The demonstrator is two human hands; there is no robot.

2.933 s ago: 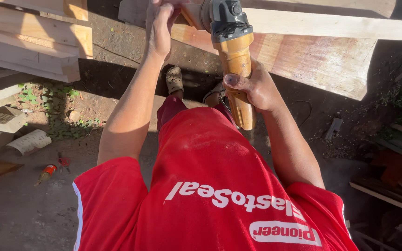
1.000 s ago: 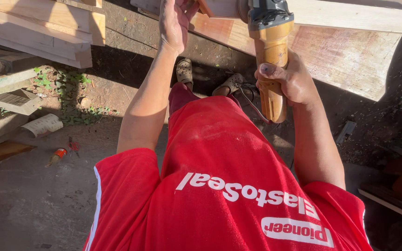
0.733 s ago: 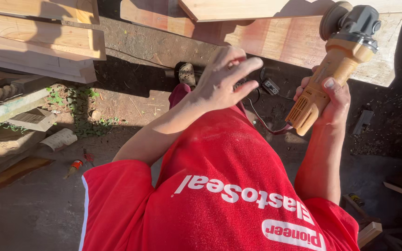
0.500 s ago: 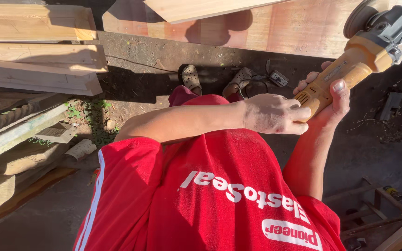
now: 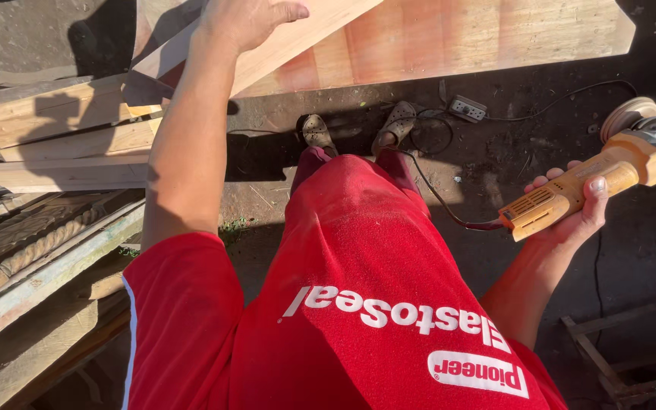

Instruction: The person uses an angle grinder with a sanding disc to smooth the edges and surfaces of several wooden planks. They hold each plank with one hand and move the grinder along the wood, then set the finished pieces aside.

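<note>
My left hand (image 5: pixel 246 21) reaches forward and holds the top of a narrow pale plank (image 5: pixel 320 26), its fingers partly cut off by the frame's upper edge. The plank lies slanted over a wide reddish board (image 5: pixel 465 42). Off to the right, away from both boards, my right hand (image 5: pixel 571 216) grips the orange handle of an angle grinder (image 5: pixel 594 175). The grinder's grey head and round sanding disc (image 5: pixel 628 114) point up and to the right. Its black cable (image 5: pixel 438 199) runs across the dirt toward my sandalled feet (image 5: pixel 316 133).
Stacked timber beams (image 5: pixel 62 144) and a carved rope-pattern moulding (image 5: pixel 36 247) fill the left side. A power strip (image 5: pixel 468 108) with cords lies on the dark ground below the board. A wooden frame (image 5: pixel 616 357) stands at the lower right.
My right hand has swung the grinder off the board, down and to the right. My left hand left the grinder's handle and went back up onto the pale plank.
</note>
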